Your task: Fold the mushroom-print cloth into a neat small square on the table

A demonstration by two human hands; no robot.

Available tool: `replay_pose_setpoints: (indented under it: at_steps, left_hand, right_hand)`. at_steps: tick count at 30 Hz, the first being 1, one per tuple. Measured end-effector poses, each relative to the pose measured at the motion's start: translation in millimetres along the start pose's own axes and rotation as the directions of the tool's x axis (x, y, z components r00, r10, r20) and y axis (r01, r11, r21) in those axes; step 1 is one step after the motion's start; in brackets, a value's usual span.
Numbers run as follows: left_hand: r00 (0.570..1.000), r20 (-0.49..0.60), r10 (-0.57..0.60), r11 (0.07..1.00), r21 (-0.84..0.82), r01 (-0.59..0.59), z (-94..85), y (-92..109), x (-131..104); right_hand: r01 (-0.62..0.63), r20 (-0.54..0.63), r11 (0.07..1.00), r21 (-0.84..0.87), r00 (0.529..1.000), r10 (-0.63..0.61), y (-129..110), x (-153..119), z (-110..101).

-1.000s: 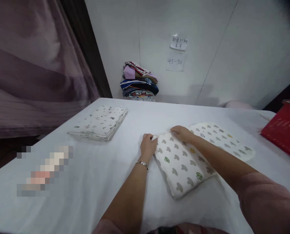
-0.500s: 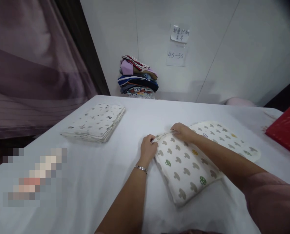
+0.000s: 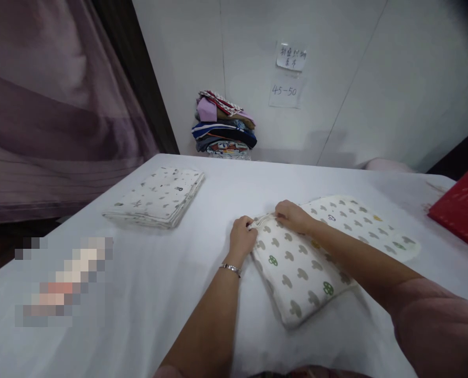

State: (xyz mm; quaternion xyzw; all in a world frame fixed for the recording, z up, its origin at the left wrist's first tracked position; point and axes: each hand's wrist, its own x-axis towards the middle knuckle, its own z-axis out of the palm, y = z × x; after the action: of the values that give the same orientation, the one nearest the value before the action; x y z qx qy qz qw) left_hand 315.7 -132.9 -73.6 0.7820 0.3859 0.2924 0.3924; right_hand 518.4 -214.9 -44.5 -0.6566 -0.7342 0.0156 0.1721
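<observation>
A white cloth with a mushroom print (image 3: 302, 273) lies partly folded on the white-covered table (image 3: 159, 294). At the far left corner of its folded part, my left hand (image 3: 242, 236) pinches the layered edge. My right hand (image 3: 291, 215) grips the same far edge a little to the right, its fingertips partly hidden behind the cloth. Beyond my right forearm, a single-looking flap of the mushroom cloth (image 3: 352, 220) spreads flat toward the right. Whether that flap joins the folded part is hidden by my arm.
A folded stack of white printed cloth (image 3: 155, 197) sits on the table's left side. Against the wall rises a pile of folded fabrics (image 3: 224, 126). A red object (image 3: 462, 210) stands at the right edge. Pixelation covers an item (image 3: 64, 283) at lower left.
My right hand has shifted slightly left along the cloth's far edge, closer to my left hand. Both hands keep their hold, and the view has moved a little.
</observation>
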Motion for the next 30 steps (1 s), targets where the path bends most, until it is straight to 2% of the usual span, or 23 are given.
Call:
replay_pose_setpoints:
  at_steps: [6,14,21,30]
  left_hand:
    - [1.000,0.000,-0.006,1.000,0.019,0.006,1.2,-0.6,1.4]
    - [1.000,-0.010,-0.010,0.999,0.037,0.010,1.3,-1.8,1.1]
    - [1.000,-0.003,-0.007,0.999,0.048,0.007,0.1,0.9,1.1]
    - [1.000,-0.002,-0.014,0.999,0.042,0.014,1.4,0.6,1.1]
  right_hand:
    - [0.017,-0.011,1.000,-0.017,1.000,-0.018,6.5,-3.2,6.8]
    - [0.040,0.136,0.999,0.005,0.990,-0.040,7.8,5.1,-1.4]
    - [0.043,0.072,0.999,0.022,0.996,-0.044,3.9,4.3,-2.4]
    - [0.066,0.074,0.998,-0.016,0.995,-0.065,-0.6,4.5,-4.8]
